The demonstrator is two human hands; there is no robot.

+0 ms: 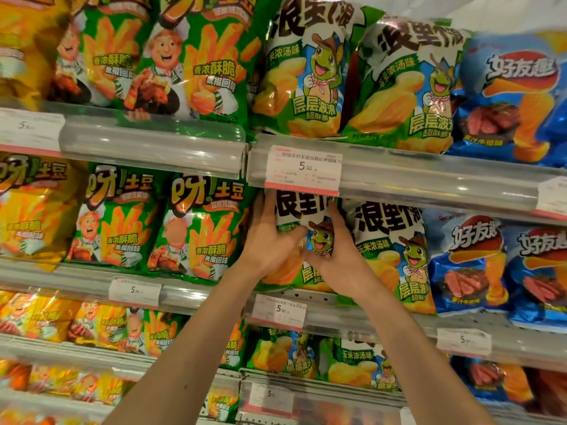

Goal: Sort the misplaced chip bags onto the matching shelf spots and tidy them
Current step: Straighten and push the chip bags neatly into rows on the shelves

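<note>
A green and white corn-flavour chip bag (302, 214) with a cartoon frog stands on the second shelf, just under the clear price rail. My left hand (270, 237) lies flat against its left side, fingers reaching up its edge. My right hand (334, 250) presses on its front right, beside the frog picture. Both hands hold the bag between them. A matching frog bag (395, 253) stands directly to its right. The lower half of the held bag is hidden behind my hands.
Green fries bags (196, 228) fill the shelf to the left, blue steak-flavour bags (469, 265) to the right. The clear price rail (429, 182) with a 5.90 tag (303, 168) overhangs the held bag. More frog bags (306, 72) stand on the shelf above and below.
</note>
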